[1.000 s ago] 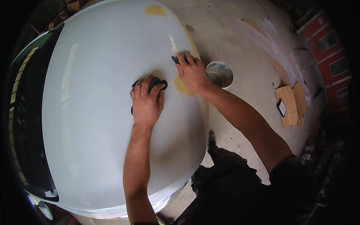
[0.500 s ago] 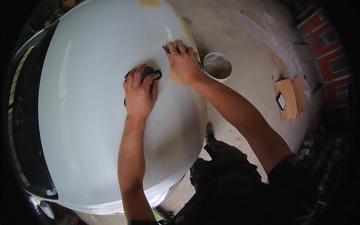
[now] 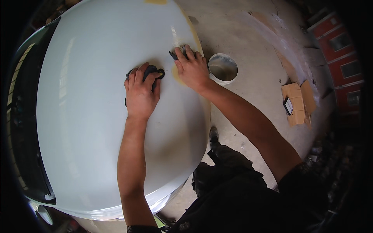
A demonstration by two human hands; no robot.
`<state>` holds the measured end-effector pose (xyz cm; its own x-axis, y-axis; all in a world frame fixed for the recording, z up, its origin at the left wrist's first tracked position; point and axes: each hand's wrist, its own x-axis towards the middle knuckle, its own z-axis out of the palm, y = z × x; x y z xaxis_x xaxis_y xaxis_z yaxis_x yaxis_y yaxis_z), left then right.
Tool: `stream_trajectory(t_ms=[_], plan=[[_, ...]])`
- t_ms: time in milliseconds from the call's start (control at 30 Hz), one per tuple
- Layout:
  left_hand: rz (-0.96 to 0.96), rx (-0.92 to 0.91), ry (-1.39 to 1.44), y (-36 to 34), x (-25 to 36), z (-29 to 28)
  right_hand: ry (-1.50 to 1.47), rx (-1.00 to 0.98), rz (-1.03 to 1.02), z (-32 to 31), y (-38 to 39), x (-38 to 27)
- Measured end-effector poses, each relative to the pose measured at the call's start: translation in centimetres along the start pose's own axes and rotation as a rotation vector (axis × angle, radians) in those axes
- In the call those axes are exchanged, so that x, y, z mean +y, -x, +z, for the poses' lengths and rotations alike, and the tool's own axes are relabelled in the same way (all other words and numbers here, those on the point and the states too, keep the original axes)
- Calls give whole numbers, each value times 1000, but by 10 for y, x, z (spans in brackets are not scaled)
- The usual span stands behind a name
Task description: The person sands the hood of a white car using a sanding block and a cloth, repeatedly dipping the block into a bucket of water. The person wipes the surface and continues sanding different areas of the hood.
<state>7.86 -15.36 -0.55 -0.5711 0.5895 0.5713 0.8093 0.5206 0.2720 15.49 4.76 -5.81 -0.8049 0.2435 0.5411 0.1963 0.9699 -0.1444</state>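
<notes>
A pale white car hood (image 3: 85, 116) fills the left and middle of the view. My left hand (image 3: 140, 93) lies flat on it, pressing a dark pad (image 3: 155, 72) that peeks out under the fingers. My right hand (image 3: 191, 68) rests near the hood's right edge, its fingers over a small dark sanding piece (image 3: 173, 54). Under that hand a yellowish filler patch (image 3: 178, 75) shows on the paint. Both forearms come in from the lower edge.
A white bucket (image 3: 222, 68) stands on the concrete floor just right of the hood. A cardboard box (image 3: 297, 103) with a dark phone-like item lies farther right. Red cabinets (image 3: 340, 58) line the right rim. My dark trousers and a shoe (image 3: 213, 134) are below the hood.
Both hands have shifted slightly up and left across the hood with their pads; the view has drifted with them.
</notes>
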Motion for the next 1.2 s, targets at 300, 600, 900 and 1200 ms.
stream_trajectory(t_ms=[300, 600, 900, 1200], plan=[[-13, -4, -8, 0, 1, 0, -1, -31, -146, -17, 47, 11], [-32, -17, 9, 1, 1, 0, 4, -72, -151, -43, 52, -14], [-42, -36, 22, -1, 2, -1, 62, -27, -115, -15, 3, -28], [-27, -20, 18, 1, 1, -1, 91, 9, -106, -2, 3, -29]])
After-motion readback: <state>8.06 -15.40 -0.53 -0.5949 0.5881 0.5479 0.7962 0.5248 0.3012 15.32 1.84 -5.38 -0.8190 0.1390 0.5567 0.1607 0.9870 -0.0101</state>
